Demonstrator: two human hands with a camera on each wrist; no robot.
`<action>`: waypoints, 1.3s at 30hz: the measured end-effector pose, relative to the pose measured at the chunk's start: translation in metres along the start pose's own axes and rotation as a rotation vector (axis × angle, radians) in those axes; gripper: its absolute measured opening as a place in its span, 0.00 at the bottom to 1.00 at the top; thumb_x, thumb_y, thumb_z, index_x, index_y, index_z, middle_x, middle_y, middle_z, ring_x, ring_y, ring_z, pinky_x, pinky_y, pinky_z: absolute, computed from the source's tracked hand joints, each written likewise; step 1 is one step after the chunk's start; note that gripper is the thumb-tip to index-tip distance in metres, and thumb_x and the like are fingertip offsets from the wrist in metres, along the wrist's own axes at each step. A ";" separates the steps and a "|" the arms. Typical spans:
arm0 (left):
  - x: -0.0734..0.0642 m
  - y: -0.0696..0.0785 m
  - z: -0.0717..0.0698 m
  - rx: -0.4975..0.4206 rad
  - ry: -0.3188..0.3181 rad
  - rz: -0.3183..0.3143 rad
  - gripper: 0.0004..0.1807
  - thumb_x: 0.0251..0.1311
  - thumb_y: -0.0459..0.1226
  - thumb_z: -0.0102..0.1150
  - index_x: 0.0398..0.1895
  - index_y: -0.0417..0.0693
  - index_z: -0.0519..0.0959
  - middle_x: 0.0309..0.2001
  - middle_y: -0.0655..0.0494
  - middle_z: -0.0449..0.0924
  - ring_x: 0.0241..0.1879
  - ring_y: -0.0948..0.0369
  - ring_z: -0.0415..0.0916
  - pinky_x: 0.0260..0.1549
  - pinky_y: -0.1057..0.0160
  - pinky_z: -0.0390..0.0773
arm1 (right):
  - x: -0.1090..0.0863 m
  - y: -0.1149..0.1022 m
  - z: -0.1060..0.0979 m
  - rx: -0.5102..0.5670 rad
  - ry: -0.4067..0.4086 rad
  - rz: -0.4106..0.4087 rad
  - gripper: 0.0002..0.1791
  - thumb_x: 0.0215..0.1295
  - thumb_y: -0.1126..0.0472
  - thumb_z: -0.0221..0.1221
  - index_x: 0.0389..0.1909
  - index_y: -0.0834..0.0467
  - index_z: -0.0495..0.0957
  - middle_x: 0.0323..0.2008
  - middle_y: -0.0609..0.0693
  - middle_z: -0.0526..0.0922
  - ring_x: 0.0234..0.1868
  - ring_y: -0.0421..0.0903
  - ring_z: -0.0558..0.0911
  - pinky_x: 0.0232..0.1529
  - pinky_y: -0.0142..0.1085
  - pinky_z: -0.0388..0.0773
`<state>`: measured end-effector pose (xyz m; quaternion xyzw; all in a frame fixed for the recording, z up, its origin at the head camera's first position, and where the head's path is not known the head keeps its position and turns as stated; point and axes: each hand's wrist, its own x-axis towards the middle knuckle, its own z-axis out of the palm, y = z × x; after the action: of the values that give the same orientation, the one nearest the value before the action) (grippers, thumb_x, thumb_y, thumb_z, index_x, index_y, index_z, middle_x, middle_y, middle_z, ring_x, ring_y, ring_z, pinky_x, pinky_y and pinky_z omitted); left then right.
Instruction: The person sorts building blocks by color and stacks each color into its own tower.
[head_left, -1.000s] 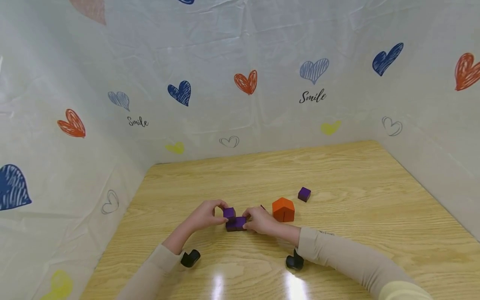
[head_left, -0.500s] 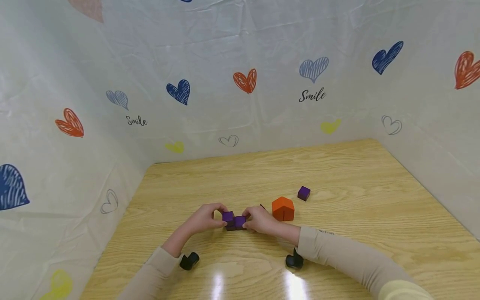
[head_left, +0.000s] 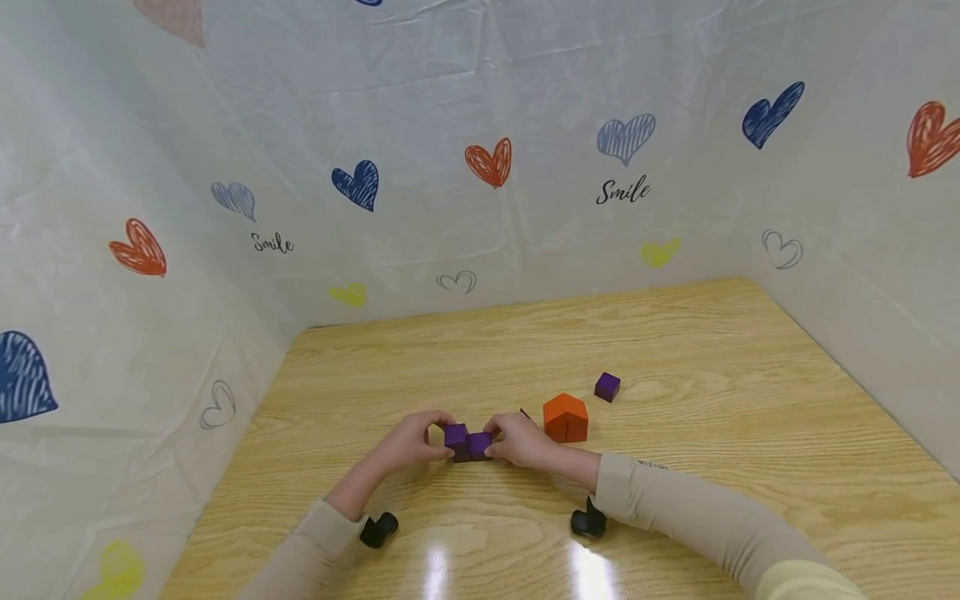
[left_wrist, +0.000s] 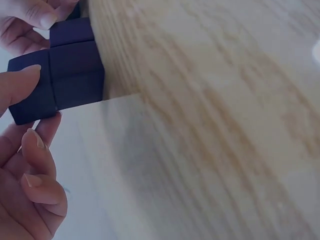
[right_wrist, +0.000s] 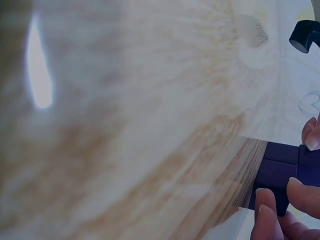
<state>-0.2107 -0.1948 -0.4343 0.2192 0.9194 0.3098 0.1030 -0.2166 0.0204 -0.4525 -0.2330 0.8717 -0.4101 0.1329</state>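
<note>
- Partly hidden by the fingers, an upper purple cube [head_left: 456, 432] is seated on a lower purple cube [left_wrist: 78, 75]; only a thin seam is seen between them.
- At three o'clock of the lower one, and touching it, a side purple cube [head_left: 480, 444] is placed on the wooden surface [head_left: 450, 358].
- The upper cube is pinched from nine o'clock by the left hand [head_left: 411, 438], thumb and finger parted by just the cube's width.
- The side cube is pinched from three o'clock by the right hand [head_left: 522, 442], its fingers parted equally little.
- Behind the right hand, a dark sliver [head_left: 526, 413] is mostly covered; its shape cannot be told.
- The stack is cut off at four o'clock in the right wrist view; the left hand is cropped in its own wrist view.
- Beyond the right hand, toward three o'clock, an orange block [head_left: 566, 418] is seen; farther, between two and three, a loose purple cube [head_left: 607, 387].
</note>
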 end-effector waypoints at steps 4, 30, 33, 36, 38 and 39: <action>-0.001 -0.001 0.003 -0.024 0.000 -0.021 0.19 0.50 0.36 0.66 0.47 0.44 0.77 0.44 0.47 0.78 0.16 0.66 0.62 0.16 0.68 0.65 | 0.000 0.000 0.000 0.000 -0.002 0.007 0.14 0.55 0.67 0.62 0.42 0.66 0.77 0.33 0.55 0.81 0.18 0.38 0.73 0.20 0.29 0.71; -0.002 -0.005 0.010 0.019 0.040 -0.055 0.18 0.49 0.39 0.67 0.45 0.44 0.79 0.41 0.48 0.80 0.17 0.65 0.63 0.17 0.68 0.65 | -0.002 -0.003 0.001 -0.036 0.014 0.007 0.14 0.54 0.66 0.63 0.42 0.66 0.77 0.36 0.57 0.82 0.20 0.38 0.73 0.20 0.29 0.70; -0.002 -0.005 0.010 0.021 0.039 -0.057 0.18 0.49 0.39 0.67 0.45 0.44 0.79 0.41 0.48 0.80 0.17 0.65 0.63 0.16 0.68 0.66 | -0.001 -0.003 0.002 -0.051 0.020 0.003 0.14 0.54 0.66 0.63 0.42 0.66 0.78 0.35 0.57 0.82 0.20 0.38 0.73 0.20 0.29 0.70; -0.002 -0.005 0.010 0.020 0.039 -0.058 0.18 0.49 0.39 0.67 0.45 0.43 0.79 0.41 0.48 0.80 0.17 0.65 0.63 0.16 0.68 0.66 | -0.001 -0.004 0.002 -0.088 0.024 0.001 0.16 0.53 0.65 0.64 0.43 0.66 0.78 0.38 0.57 0.82 0.25 0.40 0.75 0.24 0.31 0.72; -0.002 -0.006 0.010 0.021 0.038 -0.055 0.18 0.49 0.39 0.66 0.45 0.44 0.79 0.41 0.49 0.80 0.17 0.66 0.63 0.16 0.68 0.66 | -0.001 -0.005 0.001 -0.115 0.021 -0.005 0.18 0.54 0.64 0.64 0.46 0.66 0.77 0.42 0.57 0.81 0.32 0.43 0.78 0.31 0.33 0.74; -0.002 -0.006 0.010 0.021 0.037 -0.051 0.18 0.50 0.38 0.66 0.45 0.43 0.79 0.41 0.48 0.80 0.17 0.66 0.63 0.16 0.68 0.66 | -0.002 -0.006 0.000 -0.118 0.017 -0.005 0.20 0.54 0.63 0.64 0.48 0.66 0.76 0.45 0.57 0.80 0.36 0.45 0.79 0.35 0.35 0.75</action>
<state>-0.2076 -0.1946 -0.4459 0.1910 0.9297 0.3014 0.0913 -0.2134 0.0180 -0.4480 -0.2393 0.8948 -0.3603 0.1107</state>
